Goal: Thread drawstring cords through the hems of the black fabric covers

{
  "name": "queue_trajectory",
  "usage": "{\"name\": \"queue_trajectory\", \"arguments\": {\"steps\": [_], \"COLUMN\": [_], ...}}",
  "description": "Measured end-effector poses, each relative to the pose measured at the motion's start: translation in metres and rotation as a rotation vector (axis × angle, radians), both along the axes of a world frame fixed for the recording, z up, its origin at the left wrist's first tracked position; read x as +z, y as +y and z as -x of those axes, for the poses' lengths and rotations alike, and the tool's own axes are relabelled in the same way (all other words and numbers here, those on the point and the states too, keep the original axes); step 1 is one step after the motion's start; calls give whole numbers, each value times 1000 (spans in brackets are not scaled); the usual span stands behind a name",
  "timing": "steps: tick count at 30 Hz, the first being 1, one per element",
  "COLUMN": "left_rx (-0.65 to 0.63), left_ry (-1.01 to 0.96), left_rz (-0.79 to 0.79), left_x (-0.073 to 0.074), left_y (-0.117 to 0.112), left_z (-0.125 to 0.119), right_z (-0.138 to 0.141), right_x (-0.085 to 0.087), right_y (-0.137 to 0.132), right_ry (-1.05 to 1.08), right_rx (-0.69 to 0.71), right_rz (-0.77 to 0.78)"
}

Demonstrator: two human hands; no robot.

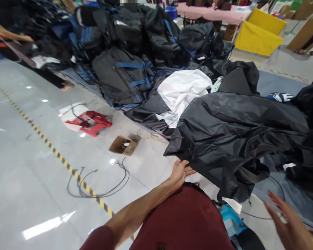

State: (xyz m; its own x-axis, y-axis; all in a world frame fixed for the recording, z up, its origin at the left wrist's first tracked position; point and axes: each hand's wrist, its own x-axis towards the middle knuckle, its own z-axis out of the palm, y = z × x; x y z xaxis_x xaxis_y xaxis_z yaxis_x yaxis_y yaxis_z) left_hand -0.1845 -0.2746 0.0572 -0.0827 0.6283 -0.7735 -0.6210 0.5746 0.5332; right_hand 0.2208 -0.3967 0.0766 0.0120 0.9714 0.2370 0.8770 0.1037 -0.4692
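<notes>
A large crumpled sheet of black fabric (237, 135) lies in front of me. My left hand (181, 172) reaches forward to its near lower edge, fingers stretched out and touching or just under the cloth. My right hand (289, 225) hovers at the lower right, blurred, with fingers spread and nothing in it, just short of the fabric. A white cloth (182, 90) lies behind the black sheet. My dark red trouser leg (185, 222) fills the bottom centre.
Black and blue bags (125, 74) are piled at the back. On the glossy floor lie a red plastic stool (92, 122) on its side, a small open cardboard box (123, 144), loose black cables (101, 184) and a yellow-black tape line (54, 152). Yellow bins (259, 33) stand at the far right.
</notes>
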Motion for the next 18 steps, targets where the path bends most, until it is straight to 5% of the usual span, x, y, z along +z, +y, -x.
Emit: {"name": "queue_trajectory", "arguments": {"steps": [4, 6, 12, 18], "left_rx": [30, 69, 106, 262], "left_ry": [-39, -18, -7, 101], "left_rz": [-59, -56, 66, 52], "left_x": [7, 4, -23, -44], "left_y": [-17, -28, -57, -73], "left_z": [-9, -6, 13, -6], "right_z": [139, 179, 177, 203], "right_x": [15, 6, -27, -54], "right_y": [54, 66, 54, 63], "right_ry": [-79, -162, -132, -25], "right_rx": [458, 543, 810, 882], "right_rz": [-65, -134, -175, -132]}}
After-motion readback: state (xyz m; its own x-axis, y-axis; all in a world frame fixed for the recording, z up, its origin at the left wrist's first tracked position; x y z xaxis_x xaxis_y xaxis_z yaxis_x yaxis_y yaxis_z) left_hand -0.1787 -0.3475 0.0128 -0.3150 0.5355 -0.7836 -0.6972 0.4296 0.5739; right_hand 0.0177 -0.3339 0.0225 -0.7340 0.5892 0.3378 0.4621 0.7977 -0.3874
